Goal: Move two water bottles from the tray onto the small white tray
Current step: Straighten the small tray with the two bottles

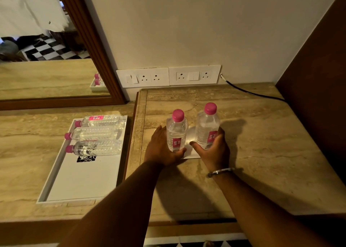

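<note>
Both bare forearms reach up from the bottom edge of the frame toward the middle, converging on the raised stone counter (243,153). The left hand (161,149) lies with its back to the camera, fingers curled round the far side of the left bottle (176,132) and the thumb wrapped across its base, so it grips that bottle low down. The right hand (213,151) mirrors it just to the right: thumb pointing inward at the front, fingers closed round the lower part of the right bottle (206,129), covering part of its pink label. A metal bangle (220,172) circles the right wrist.

Both bottles stand upright, pink caps on top, side by side with a gap between them, on the small white tray (191,150), which shows only as a pale patch between and below the hands at the centre of the frame. Whether the bottle bases rest fully on it cannot be told.

At the left of the frame, on the lower counter, sits the large white tray (80,179). Three more bottles (97,133) lie on their sides across its far end, caps pointing left. Above it a wood-framed mirror (46,59) fills the upper left; a row of wall sockets (168,76) sits at the centre top of the counter, with a black cable (249,92) running right.
</note>
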